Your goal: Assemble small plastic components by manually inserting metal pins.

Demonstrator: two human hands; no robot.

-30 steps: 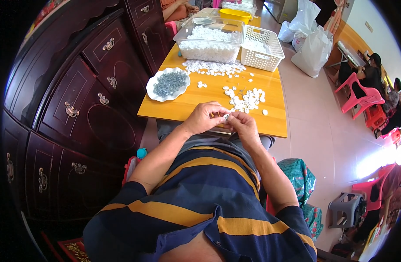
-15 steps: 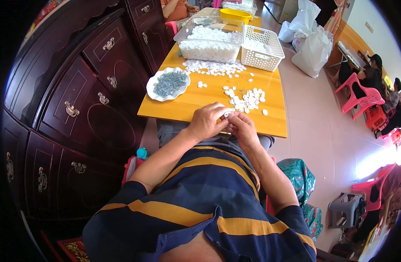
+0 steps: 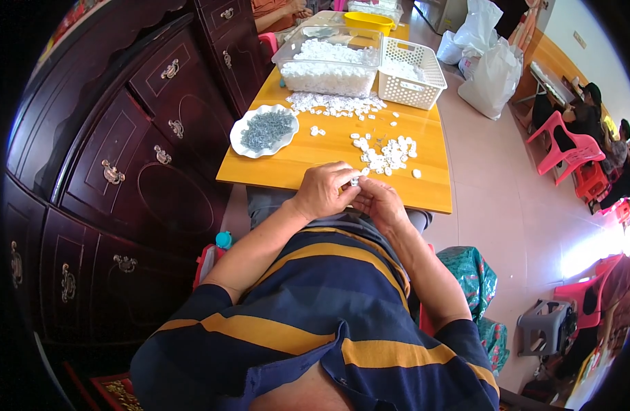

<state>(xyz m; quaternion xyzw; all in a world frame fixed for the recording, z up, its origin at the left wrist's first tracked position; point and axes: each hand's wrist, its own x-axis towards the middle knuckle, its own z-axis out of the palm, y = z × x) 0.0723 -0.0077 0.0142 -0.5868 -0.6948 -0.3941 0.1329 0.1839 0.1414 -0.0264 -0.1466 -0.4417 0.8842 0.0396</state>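
Note:
At the near edge of the table my left hand [image 3: 323,190] pinches a small white plastic piece [image 3: 355,181] between thumb and forefinger. My right hand [image 3: 381,201] meets it from the other side, its fingers bent closed against the same piece. Anything smaller in the right fingertips is too tiny to make out. Just beyond my hands lies a loose pile of similar white pieces [image 3: 392,154], with a few thin metal bits beside it. A scalloped white plate [image 3: 241,148] heaped with small grey metal pins [image 3: 268,130] stands to the left.
Farther back are a clear plastic tub [image 3: 329,82] of white pieces, a white perforated basket [image 3: 412,94] and a yellow basin [image 3: 368,23]. Dark drawers [image 3: 123,151] rise on the left. White bags [image 3: 493,79] and a pink chair [image 3: 568,147] stand right. Other people sit nearby.
My fingertips, with the white piece between them, have shifted slightly nearer and turned a little. The pile, plate and tub stay where they were.

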